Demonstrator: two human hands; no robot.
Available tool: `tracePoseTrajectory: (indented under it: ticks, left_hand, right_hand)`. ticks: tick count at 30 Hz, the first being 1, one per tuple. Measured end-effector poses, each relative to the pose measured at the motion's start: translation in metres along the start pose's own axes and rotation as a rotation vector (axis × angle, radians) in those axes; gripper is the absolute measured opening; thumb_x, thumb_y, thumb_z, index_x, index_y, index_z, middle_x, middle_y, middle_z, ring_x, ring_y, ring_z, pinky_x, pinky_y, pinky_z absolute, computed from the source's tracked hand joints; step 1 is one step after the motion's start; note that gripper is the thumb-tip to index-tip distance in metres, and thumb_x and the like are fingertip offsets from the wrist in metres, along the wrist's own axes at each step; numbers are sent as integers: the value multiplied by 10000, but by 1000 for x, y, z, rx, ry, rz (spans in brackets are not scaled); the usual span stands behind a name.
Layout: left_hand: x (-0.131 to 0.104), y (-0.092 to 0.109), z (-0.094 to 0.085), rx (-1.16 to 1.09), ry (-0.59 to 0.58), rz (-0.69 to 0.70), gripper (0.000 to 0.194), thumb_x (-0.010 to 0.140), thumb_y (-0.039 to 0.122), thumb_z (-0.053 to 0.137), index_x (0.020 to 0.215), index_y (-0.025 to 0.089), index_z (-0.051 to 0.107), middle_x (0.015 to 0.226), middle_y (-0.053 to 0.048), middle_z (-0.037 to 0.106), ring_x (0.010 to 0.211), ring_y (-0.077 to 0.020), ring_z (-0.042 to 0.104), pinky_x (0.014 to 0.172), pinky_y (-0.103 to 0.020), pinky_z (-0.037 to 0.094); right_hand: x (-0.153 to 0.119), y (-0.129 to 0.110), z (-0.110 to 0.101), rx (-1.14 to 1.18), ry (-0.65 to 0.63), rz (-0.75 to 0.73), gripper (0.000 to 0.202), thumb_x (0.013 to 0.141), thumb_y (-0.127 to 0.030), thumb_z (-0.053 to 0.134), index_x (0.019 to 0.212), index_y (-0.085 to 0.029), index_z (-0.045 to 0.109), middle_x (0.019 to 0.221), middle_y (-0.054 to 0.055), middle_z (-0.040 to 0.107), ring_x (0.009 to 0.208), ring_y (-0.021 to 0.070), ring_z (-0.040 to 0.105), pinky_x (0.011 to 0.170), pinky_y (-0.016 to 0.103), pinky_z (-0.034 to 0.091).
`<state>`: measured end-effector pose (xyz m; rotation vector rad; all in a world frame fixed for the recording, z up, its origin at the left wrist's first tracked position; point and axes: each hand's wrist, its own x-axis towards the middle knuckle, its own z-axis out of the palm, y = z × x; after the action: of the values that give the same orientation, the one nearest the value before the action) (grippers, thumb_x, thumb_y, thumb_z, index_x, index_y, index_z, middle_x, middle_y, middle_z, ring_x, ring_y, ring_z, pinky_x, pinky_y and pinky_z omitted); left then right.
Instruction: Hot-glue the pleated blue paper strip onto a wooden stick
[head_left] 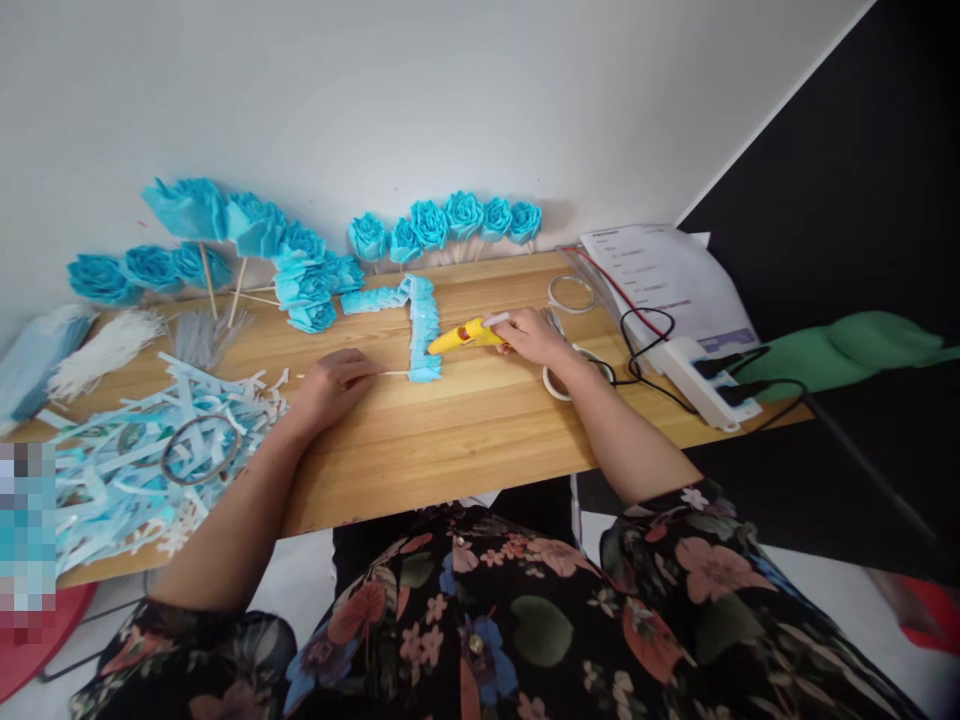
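Note:
My right hand [527, 337] grips a yellow glue gun [466, 336], its nozzle pointing left onto a pleated strip of light blue crepe paper [424, 318]. The strip runs toward me across the table and bends left at its far end. A thin wooden stick [394, 373] reaches from my left hand [343, 385] to the near end of the strip. The fingers of that hand are closed on the stick, low over the tabletop. Whether the stick is stuck to the paper I cannot tell.
Blue paper roses [429, 224] on sticks lean along the wall. Paper scraps [180, 450] are heaped at left, near bundles of white filaments [112, 345]. Tape rolls [571, 293], a black cable [637, 360], a power strip [712, 385] and printed sheets [660, 275] lie at right.

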<state>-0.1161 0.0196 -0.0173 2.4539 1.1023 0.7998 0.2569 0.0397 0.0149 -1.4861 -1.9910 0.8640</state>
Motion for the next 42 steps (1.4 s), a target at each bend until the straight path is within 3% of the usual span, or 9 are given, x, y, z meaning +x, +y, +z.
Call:
tracePoseTrajectory:
  ticks: [7, 13, 21, 29, 37, 42]
  left_hand:
    - [1, -1, -1, 5, -9, 10, 322, 1020, 337, 563, 951, 177, 833, 936, -109, 781, 851, -239, 731, 757, -349, 558]
    - [0, -1, -1, 8, -17, 14, 310, 1021, 317, 563, 967, 171, 831, 932, -103, 777, 848, -226, 724, 757, -339, 554]
    - [0, -2, 0, 7, -16, 17, 305, 1025, 321, 567, 975, 177, 830, 958, -108, 786, 872, -234, 736, 779, -348, 567]
    - [0, -1, 0, 26, -9, 31, 322, 1033, 313, 552, 975, 169, 833, 941, -110, 777, 859, -233, 728, 766, -344, 558]
    - [0, -2, 0, 24, -19, 23, 322, 1033, 329, 554, 977, 177, 832, 951, -107, 779, 863, -233, 730, 776, -348, 559]
    - [0, -2, -1, 21, -26, -4, 317, 1025, 341, 554, 967, 192, 828, 953, -99, 784, 877, -233, 736, 785, -350, 565]
  right_hand:
    - [0, 0, -1, -64, -31, 29, 468, 1020, -411, 455, 647, -191, 633, 609, 11, 695, 599, 125, 650, 641, 240, 403]
    - [-2, -5, -3, -120, -8, 59, 501, 1036, -439, 466, 632, -194, 634, 534, -11, 632, 546, 114, 583, 594, 255, 348]
    - [2, 8, 1, 208, 63, 8, 545, 1012, -517, 377, 616, -203, 580, 535, 10, 600, 456, 101, 492, 536, 252, 367]
    - [-3, -7, -2, -47, 75, 20, 528, 994, -510, 479, 576, -203, 577, 505, 1, 583, 588, 133, 578, 588, 258, 339]
    - [2, 8, 3, 241, 90, 19, 505, 998, -496, 436, 602, -205, 549, 523, -2, 591, 455, 91, 489, 517, 235, 360]
    - [1, 4, 2, 45, 87, 26, 504, 982, -523, 516, 606, -194, 592, 512, 4, 609, 535, 114, 571, 531, 230, 341]
